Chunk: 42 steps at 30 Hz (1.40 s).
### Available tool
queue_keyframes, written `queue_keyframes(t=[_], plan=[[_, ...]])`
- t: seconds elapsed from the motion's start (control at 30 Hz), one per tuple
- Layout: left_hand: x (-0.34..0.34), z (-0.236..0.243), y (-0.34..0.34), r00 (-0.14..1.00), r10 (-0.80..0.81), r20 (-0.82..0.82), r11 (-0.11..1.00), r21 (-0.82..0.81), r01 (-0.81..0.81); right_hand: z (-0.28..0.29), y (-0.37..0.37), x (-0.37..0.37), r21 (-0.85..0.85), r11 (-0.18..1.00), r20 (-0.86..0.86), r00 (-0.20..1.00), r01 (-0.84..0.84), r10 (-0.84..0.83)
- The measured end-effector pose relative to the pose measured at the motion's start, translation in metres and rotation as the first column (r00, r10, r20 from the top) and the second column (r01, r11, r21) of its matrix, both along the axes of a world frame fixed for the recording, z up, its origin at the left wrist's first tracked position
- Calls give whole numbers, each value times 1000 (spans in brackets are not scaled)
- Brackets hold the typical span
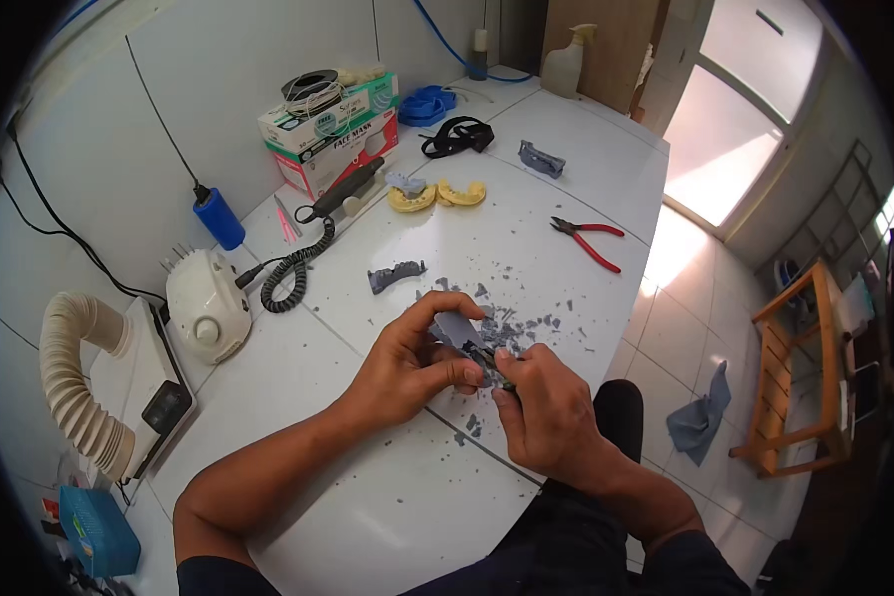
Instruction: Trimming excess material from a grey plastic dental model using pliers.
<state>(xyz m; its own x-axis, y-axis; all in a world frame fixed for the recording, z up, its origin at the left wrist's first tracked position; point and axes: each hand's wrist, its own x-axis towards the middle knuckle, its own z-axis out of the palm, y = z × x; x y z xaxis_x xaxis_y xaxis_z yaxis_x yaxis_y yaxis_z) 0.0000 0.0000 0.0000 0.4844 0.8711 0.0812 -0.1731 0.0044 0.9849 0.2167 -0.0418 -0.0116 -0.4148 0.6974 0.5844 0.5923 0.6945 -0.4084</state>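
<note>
The left hand (412, 353) is curling its fingers around a grey piece (455, 330) at its two o'clock; the right hand (546, 412) is closing firmly around a dark tool (483, 356) at its ten o'clock. Grey crumbs (531, 324) are littering the white table (397, 517). From the hands, a wooden rack (785, 439) is standing at three o'clock, printed boxes (340, 151) sitting at eleven.

Held piece (458, 328): blue-grey. Scraps (514, 330): blue-grey. Plier handles (600, 228): red. Dental casts (413, 201): yellow. Tabletop (387, 507): white, dark seam lines.
</note>
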Motion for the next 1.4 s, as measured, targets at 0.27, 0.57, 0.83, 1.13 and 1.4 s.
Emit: queue_keyframes(t=[0.27, 0.57, 0.83, 1.13, 1.4], plan=[[8, 0, -8, 990, 142, -15, 990, -12, -142, 5, -5, -6, -49, 997, 47, 997, 63, -60], [13, 1, -10, 965, 245, -97, 968, 75, -239, 12, -7, -14, -147, 985, 61, 994, 95, -86], [8, -2, -6, 988, 156, 21, 988, -10, -156, 18, 1, 0, -247, 969, -91, 996, -1, -22], [5, 0, -6, 997, 77, -3, 997, -6, -77, 25, 4, 4, -138, 990, 15, 1000, 9, -7], [6, -4, -4, 998, 65, -21, 997, 40, -64, 25, 3, 4, -42, 998, 118, 992, 51, -46]])
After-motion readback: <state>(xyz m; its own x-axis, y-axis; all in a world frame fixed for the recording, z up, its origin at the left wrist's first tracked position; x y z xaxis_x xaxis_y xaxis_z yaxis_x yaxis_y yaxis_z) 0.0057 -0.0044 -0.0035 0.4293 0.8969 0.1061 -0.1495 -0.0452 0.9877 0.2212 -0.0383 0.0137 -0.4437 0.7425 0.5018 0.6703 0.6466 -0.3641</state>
